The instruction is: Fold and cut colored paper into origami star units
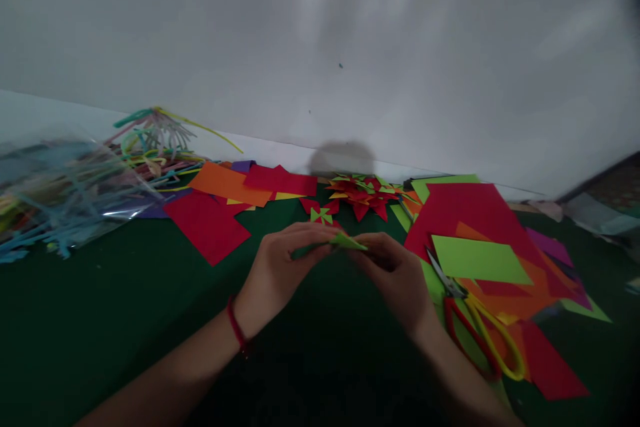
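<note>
A small folded piece of green paper [350, 242] is held between my two hands above the dark green tabletop. My left hand [280, 260], with a red cord bracelet at the wrist, pinches its left end. On the other side my right hand [393, 270] grips the right end, its fingertips partly hidden. Just beyond the hands lies a red and green folded paper piece [321, 215]. Behind that sits a cluster of pointed red, green and orange folded paper [363, 193].
Scissors [463, 300] with red and yellow handles lie partly open on stacked coloured sheets [480, 213] at the right. Red sheets [207, 227] and an orange sheet [230, 183] lie left of centre. A clear plastic bag [65, 187] holds fuzzy coloured stems. A pale wall [250, 47] stands behind.
</note>
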The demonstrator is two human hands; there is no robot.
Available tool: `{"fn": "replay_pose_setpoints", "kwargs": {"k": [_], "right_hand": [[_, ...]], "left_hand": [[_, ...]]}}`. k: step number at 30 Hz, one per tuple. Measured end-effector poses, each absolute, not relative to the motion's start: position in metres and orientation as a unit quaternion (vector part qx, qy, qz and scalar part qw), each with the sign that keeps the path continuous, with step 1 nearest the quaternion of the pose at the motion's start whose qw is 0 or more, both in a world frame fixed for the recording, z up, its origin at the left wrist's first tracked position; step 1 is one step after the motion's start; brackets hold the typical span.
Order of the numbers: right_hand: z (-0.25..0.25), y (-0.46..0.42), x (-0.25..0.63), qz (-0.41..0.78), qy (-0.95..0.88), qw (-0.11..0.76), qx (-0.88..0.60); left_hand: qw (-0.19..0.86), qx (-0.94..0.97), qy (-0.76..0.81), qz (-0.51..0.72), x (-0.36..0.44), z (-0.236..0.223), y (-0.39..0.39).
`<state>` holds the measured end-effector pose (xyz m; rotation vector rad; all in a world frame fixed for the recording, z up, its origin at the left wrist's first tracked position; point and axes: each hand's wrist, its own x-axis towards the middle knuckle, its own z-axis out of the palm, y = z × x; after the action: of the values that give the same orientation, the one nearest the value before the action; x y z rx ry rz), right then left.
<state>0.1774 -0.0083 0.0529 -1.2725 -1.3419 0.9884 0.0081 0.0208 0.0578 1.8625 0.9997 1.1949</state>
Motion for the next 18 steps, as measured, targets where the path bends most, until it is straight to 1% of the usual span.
{"fn": "replay_pose_setpoints", "kwargs": {"k": [2, 5, 8, 13, 16, 18], "right_hand": [[0.0547, -0.0081, 0.1803, 0.414, -0.545, 0.522, -0.508], [0.0563, -0.0095, 0.182, 0.428, -0.537, 0.541, -0.486], [0.057, -0.011, 0.1796, 0.416, -0.532, 0.549, -0.493], [0.0555, -0.0116, 0.175, 0.372, -0.572, 0.522, -0.512], [0.0526, -0.012, 0.1741, 0.375, -0.587, 0.509, -0.505], [0.0502, -0.0123, 0.1737, 0.383, -0.584, 0.515, -0.497]], "left_hand": [[0.311, 0.749, 0.345, 0.472, 0.0061, 0.0572, 0.0237], [0.287, 0.761, 0.343, 0.47, 0.0062, 0.0561, 0.0261], [0.307, 0.749, 0.348, 0.474, 0.0078, 0.0546, 0.0267], [0.333, 0.707, 0.374, 0.499, 0.0085, 0.0531, 0.0273], [0.358, 0.681, 0.389, 0.507, 0.0085, 0.0524, 0.0267], [0.366, 0.669, 0.394, 0.513, 0.0091, 0.0517, 0.0256]]}}
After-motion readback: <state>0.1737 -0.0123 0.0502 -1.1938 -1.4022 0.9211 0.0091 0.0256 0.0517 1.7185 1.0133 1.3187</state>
